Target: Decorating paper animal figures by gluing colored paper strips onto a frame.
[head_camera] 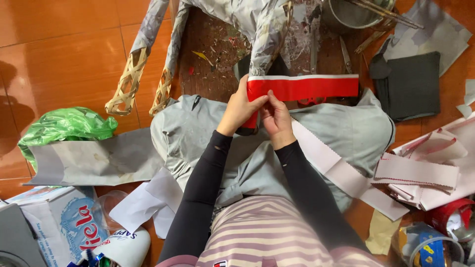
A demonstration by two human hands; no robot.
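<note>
The left hand (241, 110) and the right hand (275, 116) sit close together above the person's lap, both pinched on the left end of a red paper strip (303, 88) with a white upper edge. The strip runs out level to the right, its far end free. From under the hands a pale strip with a zigzag edge (341, 170) trails down to the right across the grey trousers. Just above stands a paper-covered frame (257, 24) with woven bamboo legs (129, 81). A metal pot (346, 15) at the top holds sticks. To the left on the floor lies a green plastic bag (67, 126); what it holds cannot be seen. At bottom right stands a red can (448, 215).
</note>
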